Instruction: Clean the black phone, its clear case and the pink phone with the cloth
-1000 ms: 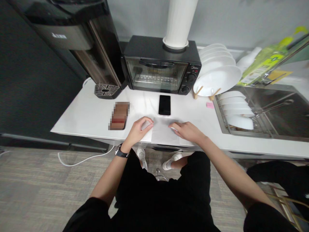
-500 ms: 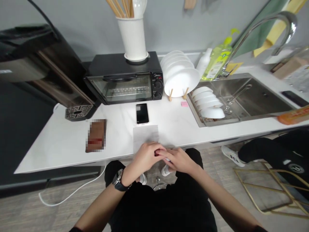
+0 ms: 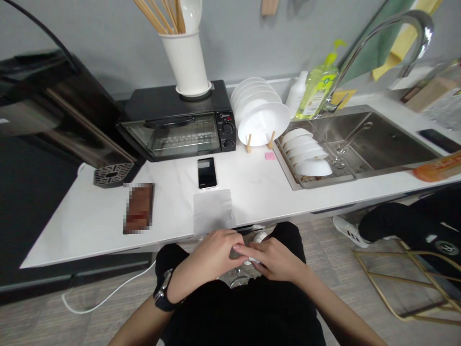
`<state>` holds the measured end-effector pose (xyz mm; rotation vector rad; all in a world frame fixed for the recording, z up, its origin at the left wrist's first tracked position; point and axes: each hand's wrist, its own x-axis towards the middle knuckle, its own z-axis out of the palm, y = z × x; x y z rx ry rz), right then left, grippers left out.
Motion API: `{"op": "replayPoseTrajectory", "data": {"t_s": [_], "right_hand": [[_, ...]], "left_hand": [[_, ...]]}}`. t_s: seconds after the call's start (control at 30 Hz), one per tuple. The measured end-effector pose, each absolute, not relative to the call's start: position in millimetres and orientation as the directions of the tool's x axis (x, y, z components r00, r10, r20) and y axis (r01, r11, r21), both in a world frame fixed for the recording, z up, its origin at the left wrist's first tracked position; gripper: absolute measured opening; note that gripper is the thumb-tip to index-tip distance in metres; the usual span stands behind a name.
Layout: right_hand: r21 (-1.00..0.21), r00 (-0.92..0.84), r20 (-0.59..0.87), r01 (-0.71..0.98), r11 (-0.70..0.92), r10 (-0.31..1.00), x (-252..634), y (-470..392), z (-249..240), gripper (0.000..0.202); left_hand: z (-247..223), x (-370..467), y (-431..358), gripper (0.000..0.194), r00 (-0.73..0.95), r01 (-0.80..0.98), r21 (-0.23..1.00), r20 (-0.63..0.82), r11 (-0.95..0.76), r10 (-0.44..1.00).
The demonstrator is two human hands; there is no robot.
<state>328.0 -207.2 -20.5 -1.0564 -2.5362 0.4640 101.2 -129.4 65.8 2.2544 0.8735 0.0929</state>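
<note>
One thin sheet (image 3: 212,207) already lies spread on the tabletop (image 3: 86,218); left hand (image 3: 219,253) and right hand (image 3: 276,260), curled narrow together, look mid-work, holding I can't tell what.

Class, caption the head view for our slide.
Left hand and right hand, close together before a counter with a grey sheet and phone.

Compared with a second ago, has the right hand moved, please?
Yes: the right hand has drawn back from over the counter, past its front edge.

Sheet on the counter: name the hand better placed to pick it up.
Probably the left hand: it appears just below the sheet, while the right hand sits farther right.
</note>
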Motion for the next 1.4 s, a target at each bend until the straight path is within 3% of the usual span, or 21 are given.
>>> {"op": "replayPoseTrajectory", "data": {"t_s": [0.17,0.3,0.4,0.43,0.5,0.57,0.7,0.8,0.87,0.97,1.1,1.3,1.4], "right_hand": [[-0.507,-0.659,0.069,0.624,0.595,0.749,326,-222,-18,0.057],[-0.586,-0.628,0.042,0.614,0.528,0.777,318,-234,-33,0.040],[-0.674,-0.572,0.041,0.590,0.445,0.819,311,-247,-54,0.032],[-0.697,-0.552,0.053,0.577,0.426,0.832,309,-251,-61,0.029],[-0.729,-0.504,0.112,0.544,0.415,0.856,306,-257,-69,0.021],[-0.745,-0.422,0.219,0.509,0.430,0.880,307,-254,-68,0.019],[-0.710,-0.240,0.401,0.529,0.465,0.884,327,-207,-41,0.034],[-0.679,-0.125,0.461,0.589,0.439,0.879,347,-131,-22,0.056],[-0.731,-0.022,0.467,0.552,0.401,0.884,359,-72,-18,0.068],[-0.783,0.097,0.452,0.519,0.343,0.887,371,8,-25,0.070],[-0.742,0.114,0.475,0.585,0.328,0.873,379,67,-36,0.071],[-0.554,0.190,0.666,0.773,0.307,0.722,381,25,-27,0.088],[-0.543,0.263,0.673,0.810,0.220,0.691,378,-43,-27,0.055]], "left_hand": [[53,107,-145,0.029,0.775,0.588,0.660,-0.295,-0.468,0.558],[30,117,-164,0.015,0.703,0.675,0.614,-0.368,-0.409,0.608],[7,116,-180,0.017,0.674,0.689,0.639,-0.392,-0.342,0.626],[1,112,-185,0.026,0.645,0.697,0.650,-0.384,-0.303,0.661],[-9,102,-191,0.064,0.561,0.693,0.691,-0.339,-0.206,0.755],[-13,89,-195,0.082,0.503,0.644,0.750,-0.269,-0.149,0.821],[-9,65,-197,0.059,0.468,0.527,0.830,-0.101,-0.185,0.878],[-2,53,-195,0.045,0.464,0.506,0.822,-0.005,-0.261,0.886],[2,45,-193,0.040,0.463,0.520,0.799,0.033,-0.302,0.886],[3,34,-190,0.035,0.456,0.544,0.772,0.057,-0.329,0.888],[-1,22,-188,0.029,0.438,0.554,0.763,0.074,-0.334,0.896],[1,10,-178,0.024,0.379,0.544,0.774,0.118,-0.324,0.918],[9,2,-136,0.022,0.323,0.596,0.735,0.151,-0.324,0.934]]}}
